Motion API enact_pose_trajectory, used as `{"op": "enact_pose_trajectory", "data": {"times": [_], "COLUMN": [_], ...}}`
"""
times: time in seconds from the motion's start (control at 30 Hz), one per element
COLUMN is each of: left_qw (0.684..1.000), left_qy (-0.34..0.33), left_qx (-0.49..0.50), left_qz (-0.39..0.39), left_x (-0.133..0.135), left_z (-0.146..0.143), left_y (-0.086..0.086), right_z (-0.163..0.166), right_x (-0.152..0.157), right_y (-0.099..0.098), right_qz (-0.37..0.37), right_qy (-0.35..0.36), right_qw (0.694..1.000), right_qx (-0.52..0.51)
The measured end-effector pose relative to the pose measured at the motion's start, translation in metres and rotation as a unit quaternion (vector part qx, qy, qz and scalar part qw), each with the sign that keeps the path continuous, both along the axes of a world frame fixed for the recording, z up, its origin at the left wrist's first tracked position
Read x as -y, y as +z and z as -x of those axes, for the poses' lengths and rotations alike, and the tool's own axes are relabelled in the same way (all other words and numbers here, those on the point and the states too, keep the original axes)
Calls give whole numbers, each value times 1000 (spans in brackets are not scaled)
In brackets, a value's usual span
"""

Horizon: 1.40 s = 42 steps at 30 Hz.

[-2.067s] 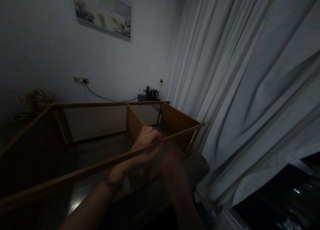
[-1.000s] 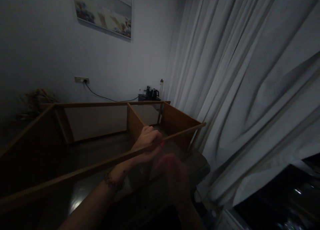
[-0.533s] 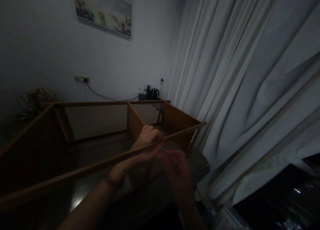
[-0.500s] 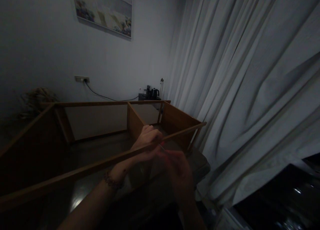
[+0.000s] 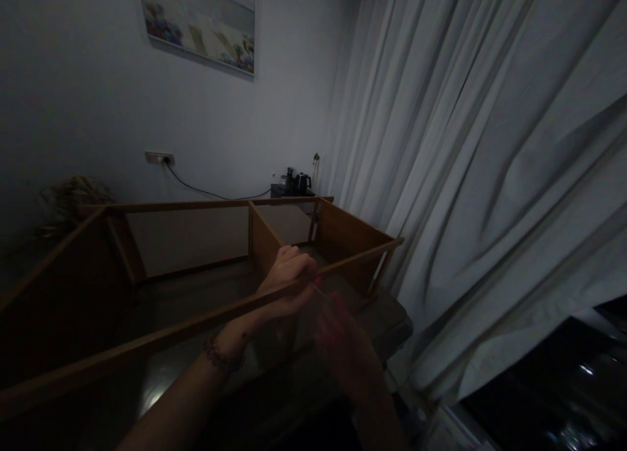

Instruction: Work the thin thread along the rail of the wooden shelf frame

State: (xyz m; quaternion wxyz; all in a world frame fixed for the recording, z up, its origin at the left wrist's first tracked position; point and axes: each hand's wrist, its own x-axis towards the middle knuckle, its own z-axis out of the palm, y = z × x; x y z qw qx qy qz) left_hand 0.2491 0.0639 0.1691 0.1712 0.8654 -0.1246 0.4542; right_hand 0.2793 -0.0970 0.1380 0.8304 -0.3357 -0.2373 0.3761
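Note:
A brown wooden frame [image 5: 357, 256] with a divider lies across the table, its long front rail [image 5: 191, 337] nearest me. My left hand [image 5: 290, 271], with a beaded bracelet at the wrist, is closed around that rail near the divider. The fingers show above and below the wood. My right hand [image 5: 347, 346], smeared by motion, is closed on a screwdriver [image 5: 321, 292] just in front of the rail. Its thin metal shaft points up toward the rail beside my left fingers. A small red spot shows at the shaft's far end; the handle is hidden in the blurred hand.
A dark glossy table [image 5: 157, 373] supports the frame. Long pale curtains [image 5: 441, 177] hang on the right, above a black shiny surface [image 5: 548, 386]. A black kettle [image 5: 302, 182] stands behind, near a wall socket [image 5: 159, 158] with a cord. Dried plants [image 5: 73, 200] are at left.
My right hand has shifted slightly down and turned, and its red-handled screwdriver is now more hidden. My left hand keeps its place on the rail.

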Motion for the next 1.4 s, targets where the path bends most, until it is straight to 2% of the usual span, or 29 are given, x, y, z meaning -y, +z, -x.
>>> {"op": "enact_pose_trajectory", "data": {"times": [0.07,0.17,0.23,0.3,0.37,0.4,0.43,0.5,0.53,0.57,0.6,0.63,0.67,0.73,0.8,0.87,0.97,1.03,1.1,1.3,1.4], "left_qw": [1000,1000,1000,1000,1000,1000,1000,1000,1000,1000,1000,1000,1000,1000,1000,1000,1000,1000,1000,1000,1000], "left_qy": [1,2,6,8,5,1,-4,-11,-14,-15,-13,-10,-6,4,8,9,9,6,8,12,5], "left_qx": [1,6,2,-4,-9,-9,-10,-7,-4,-1,0,1,-1,-8,-9,-8,-10,-13,-16,-17,-10], "left_qz": [-1,3,5,6,6,4,1,-3,-4,-4,-4,-4,-3,2,7,9,4,0,-1,12,9], "left_x": [-1,-2,-2,-1,-1,-2,-2,-4,-5,-5,-6,-6,-5,-4,-3,-2,-2,-3,-3,-1,-1], "left_z": [-1,-2,-1,0,1,1,1,-1,-2,-2,-3,-3,-3,-2,-1,0,0,-1,-1,1,1], "left_y": [-1,-2,-2,-2,-1,-1,-1,-2,-2,-3,-3,-4,-4,-4,-4,-3,-2,-2,-2,-1,-1], "right_z": [8,12,11,9,7,6,5,2,0,-2,-4,-5,-6,-6,-5,-3,-1,-1,-2,-3,-1], "right_x": [-1,-3,-5,-6,-5,-4,-2,1,2,3,4,4,4,3,3,4,7,8,8,7,11], "right_y": [7,13,15,16,19,21,22,24,24,24,23,22,21,18,15,14,14,15,18,24,24], "right_qz": [-25,-18,4,36,85,109,126,129,117,100,85,77,74,81,106,130,138,124,115,116,125], "right_qy": [42,-9,-80,-151,-230,-278,-326,-393,-403,-406,-410,-418,-428,-420,-376,-320,-241,-203,-185,-165,-166], "right_qw": [996,996,996,986,945,901,836,664,584,530,512,531,577,687,767,815,870,894,903,912,905], "right_qx": [-79,-92,-38,63,218,316,423,624,695,738,750,733,692,587,510,466,407,381,372,357,371]}}
